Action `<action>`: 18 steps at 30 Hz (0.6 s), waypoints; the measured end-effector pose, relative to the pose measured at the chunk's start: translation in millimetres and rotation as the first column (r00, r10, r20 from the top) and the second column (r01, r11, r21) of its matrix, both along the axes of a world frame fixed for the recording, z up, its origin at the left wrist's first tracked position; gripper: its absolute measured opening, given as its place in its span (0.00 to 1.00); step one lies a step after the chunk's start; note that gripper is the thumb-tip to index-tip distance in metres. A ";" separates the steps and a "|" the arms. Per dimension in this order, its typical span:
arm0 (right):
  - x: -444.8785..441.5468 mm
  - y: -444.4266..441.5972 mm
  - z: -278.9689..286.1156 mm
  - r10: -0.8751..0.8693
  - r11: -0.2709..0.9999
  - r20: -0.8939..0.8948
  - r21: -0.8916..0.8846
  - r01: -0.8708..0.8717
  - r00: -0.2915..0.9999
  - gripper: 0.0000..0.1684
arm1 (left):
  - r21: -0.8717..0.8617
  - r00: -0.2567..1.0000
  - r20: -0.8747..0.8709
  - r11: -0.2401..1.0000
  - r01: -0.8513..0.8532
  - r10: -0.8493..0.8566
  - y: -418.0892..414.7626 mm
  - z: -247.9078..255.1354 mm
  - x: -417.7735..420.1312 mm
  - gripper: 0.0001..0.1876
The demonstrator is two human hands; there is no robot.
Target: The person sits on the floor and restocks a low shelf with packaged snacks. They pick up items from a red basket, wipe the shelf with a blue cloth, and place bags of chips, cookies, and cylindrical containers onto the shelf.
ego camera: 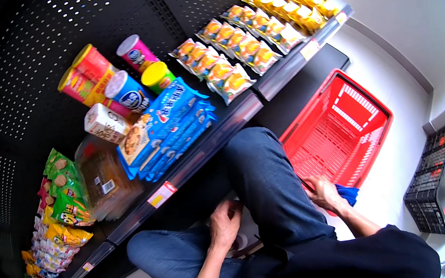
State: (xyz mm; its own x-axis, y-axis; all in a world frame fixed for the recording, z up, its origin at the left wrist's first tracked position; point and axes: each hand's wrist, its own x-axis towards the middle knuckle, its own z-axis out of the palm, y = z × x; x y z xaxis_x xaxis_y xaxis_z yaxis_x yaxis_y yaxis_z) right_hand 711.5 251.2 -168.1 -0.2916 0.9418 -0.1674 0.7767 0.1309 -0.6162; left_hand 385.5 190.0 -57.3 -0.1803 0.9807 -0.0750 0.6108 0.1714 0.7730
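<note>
My left hand (226,225) hangs between my bent knees, its fingers curled; whether it holds anything cannot be seen. My right hand (322,193) is beside my right knee at the near end of a red plastic shopping basket (324,144), fingers bent near its rim; its grip is unclear. A blue cloth (347,194) lies against the basket by that wrist. In front of me a black shelf holds a stack of blue cookie packets (166,126), a white carton (105,121), snack canisters (128,93) and rows of wrapped snacks (211,68).
Flat clear plastic packs (107,185), green snack bags (68,198) and smaller bags (53,244) fill the shelf's left part. Yellow packets (292,1) stand at its far right end. The shelf's front edge (206,146) passes above my knees. A black crate (438,179) stands by the wall.
</note>
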 end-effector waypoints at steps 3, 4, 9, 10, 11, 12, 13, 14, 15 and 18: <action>-12.3 32.4 63.3 -0.222 0.975 -0.245 -0.060 0.214 0.944 0.21 | 0.405 0.994 -0.047 0.911 -0.075 0.103 17.1 72.5 -12.9 0.01; -16.4 45.7 75.4 -0.227 0.969 -0.375 0.000 0.245 0.899 0.18 | 0.517 0.984 -0.097 0.852 -0.079 0.149 21.9 87.9 -19.8 0.02; -67.8 104.8 174.7 -0.168 0.954 -0.664 0.076 0.289 0.729 0.14 | 0.790 0.870 -0.183 0.595 -0.146 0.457 45.5 125.1 -62.6 0.11; -84.3 114.5 189.1 -0.072 0.958 -0.675 0.158 0.238 0.735 0.15 | 0.802 0.837 -0.221 0.582 -0.136 0.500 52.1 130.9 -68.8 0.13; -101.6 124.9 202.1 0.025 0.952 -0.677 0.242 0.190 0.736 0.16 | 0.814 0.802 -0.254 0.568 -0.124 0.540 58.8 136.4 -73.7 0.15; -120.2 135.4 210.3 0.097 0.947 -0.696 0.285 0.149 0.712 0.16 | 0.785 0.815 -0.232 0.597 -0.165 0.531 60.2 135.6 -78.7 0.19; -138.3 144.3 219.6 0.168 0.938 -0.708 0.329 0.110 0.686 0.17 | 0.779 0.815 -0.217 0.598 -0.187 0.537 62.9 132.5 -82.8 0.20; -154.4 151.9 231.6 0.202 0.929 -0.669 0.363 0.077 0.716 0.18 | 0.773 0.814 -0.204 0.600 -0.208 0.544 66.0 128.4 -86.8 0.21; -166.8 157.8 243.5 0.229 0.917 -0.626 0.395 0.050 0.745 0.20 | 0.766 0.817 -0.189 0.603 -0.224 0.545 69.7 126.5 -89.3 0.22; -202.2 177.2 248.9 0.257 0.908 -0.542 0.419 -0.008 0.800 0.23 | 0.704 0.874 -0.112 0.658 -0.267 0.473 70.9 119.5 -91.3 0.24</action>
